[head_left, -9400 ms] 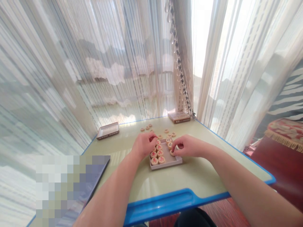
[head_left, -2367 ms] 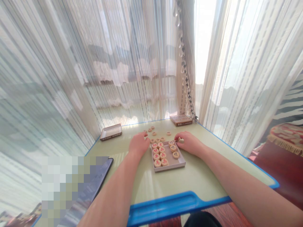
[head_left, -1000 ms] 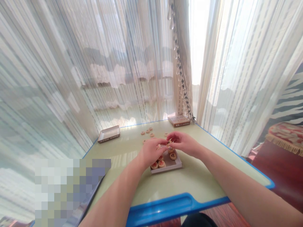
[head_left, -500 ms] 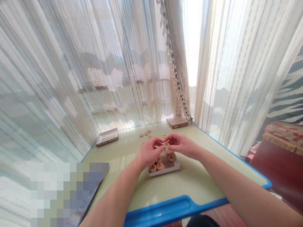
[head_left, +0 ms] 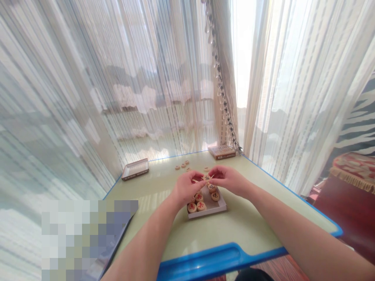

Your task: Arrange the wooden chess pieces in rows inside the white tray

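A round wooden Chinese chess piece [head_left: 206,178] with a black character is pinched between the fingertips of both hands, above the far side of a shallow white box [head_left: 207,213]. My left hand [head_left: 187,188] reaches in from the left, its fingers curled and covering the box's far left part. From the right, my right hand [head_left: 233,182] has thumb and fingers closed at the piece. Inside the box, red-marked pieces [head_left: 200,206] sit along the left, and black-marked pieces [head_left: 215,196] lie in a column on the right. Other pieces there are hidden by my hands.
Several loose pieces [head_left: 183,165] lie on the pale green table [head_left: 243,230] beyond my hands. An open box lid [head_left: 135,170] is at the back left, and a closed box [head_left: 222,152] at the back right. Blue edging [head_left: 202,261] rims the table; curtains hang behind.
The held piece has turned so its character shows more fully, with my hands still together over the box. The whole view has shifted slightly.
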Tool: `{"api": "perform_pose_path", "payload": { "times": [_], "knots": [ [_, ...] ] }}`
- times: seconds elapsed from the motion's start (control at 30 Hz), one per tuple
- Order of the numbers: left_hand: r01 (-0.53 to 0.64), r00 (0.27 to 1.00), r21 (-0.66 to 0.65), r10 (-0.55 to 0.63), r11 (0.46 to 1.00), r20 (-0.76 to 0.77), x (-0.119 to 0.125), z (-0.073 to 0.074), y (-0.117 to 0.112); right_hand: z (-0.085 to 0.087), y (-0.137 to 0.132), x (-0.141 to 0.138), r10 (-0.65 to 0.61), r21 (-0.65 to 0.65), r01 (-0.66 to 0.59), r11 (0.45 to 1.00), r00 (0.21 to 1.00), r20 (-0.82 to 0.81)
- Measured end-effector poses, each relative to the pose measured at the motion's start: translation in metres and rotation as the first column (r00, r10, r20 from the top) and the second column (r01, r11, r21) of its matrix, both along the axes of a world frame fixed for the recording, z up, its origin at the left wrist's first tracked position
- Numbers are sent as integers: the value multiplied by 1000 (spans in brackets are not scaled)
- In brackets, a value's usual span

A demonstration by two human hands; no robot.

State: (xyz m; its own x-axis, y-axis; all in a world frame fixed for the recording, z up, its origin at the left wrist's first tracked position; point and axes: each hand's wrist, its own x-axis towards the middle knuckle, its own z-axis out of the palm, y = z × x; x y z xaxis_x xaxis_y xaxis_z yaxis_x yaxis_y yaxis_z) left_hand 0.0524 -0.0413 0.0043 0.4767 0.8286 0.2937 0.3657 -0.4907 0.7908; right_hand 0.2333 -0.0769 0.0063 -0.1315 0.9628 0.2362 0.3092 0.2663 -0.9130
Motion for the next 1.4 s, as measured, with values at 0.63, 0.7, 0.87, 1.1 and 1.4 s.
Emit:
{"api": "perform_pose_path", "payload": {
  "times": [0.63,0.7,0.87,1.1,1.4],
  "knots": [
    [-42,997,109,48,993,-55,0,2,-1,3,-2,0,33,-74,-39,996,996,-86],
    [-38,998,109,43,993,-44,0,2,-1,2,-2,0,21,-74,-27,997,997,-79],
    [-19,1000,97,20,995,-6,-1,1,0,0,-1,2,9,-37,-10,999,1000,-24],
    [-4,1000,97,5,995,-11,-2,3,-1,-3,0,5,-10,26,8,1000,996,88],
    [-19,999,117,22,993,-24,-2,7,-4,-1,-1,3,-24,30,21,999,994,106]
  ]
}}
